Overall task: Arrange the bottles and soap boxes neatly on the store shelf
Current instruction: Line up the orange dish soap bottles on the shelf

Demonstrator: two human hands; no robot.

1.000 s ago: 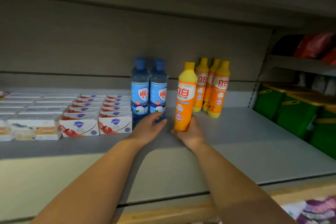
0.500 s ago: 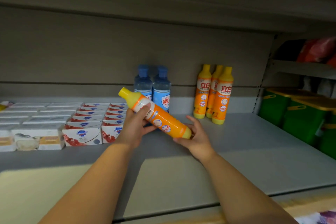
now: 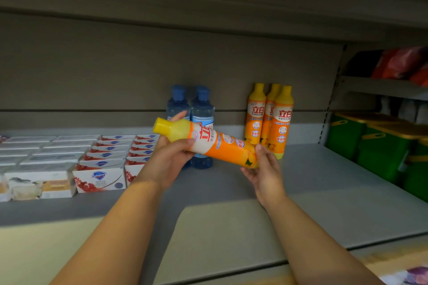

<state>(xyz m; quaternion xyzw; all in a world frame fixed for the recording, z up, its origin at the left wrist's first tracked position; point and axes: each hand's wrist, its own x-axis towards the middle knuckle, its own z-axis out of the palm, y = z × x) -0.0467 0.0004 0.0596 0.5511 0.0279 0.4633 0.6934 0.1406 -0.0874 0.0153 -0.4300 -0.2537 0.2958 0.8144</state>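
- Head view, only camera. The orange bottle (image 3: 222,143) is in the air in front of the shelf (image 3: 312,192), lying nearly on its side, yellow cap to the left and slightly higher, base down to the right.
- Left hand (image 3: 169,159): wrapped round the upper body just below the neck, thumb across the label front, fingers behind. Firm hold, no slack visible.
- Right hand (image 3: 264,169): cups the base from beneath, fingers bent up round the bottom edge. Judgement: a hand at each end lets the bottle be turned so the label can be checked or faced forward.
- Standing orange bottles (image 3: 280,122): three upright at the back wall, packed together, labels forward. Likely the row the held one belongs to; bare shelf in front of them.
- Blue bottles (image 3: 201,109): two upright just left of that group, partly behind the held bottle and the left hand.
- Soap boxes (image 3: 99,176): flat rows at far left, red-and-white ones nearest the blue bottles, paler ones beyond.
- Green crates (image 3: 375,150) sit on the next bay to the right, apart from the task.
- Next step, as judged: stand the bottle upright beside its three fellows.
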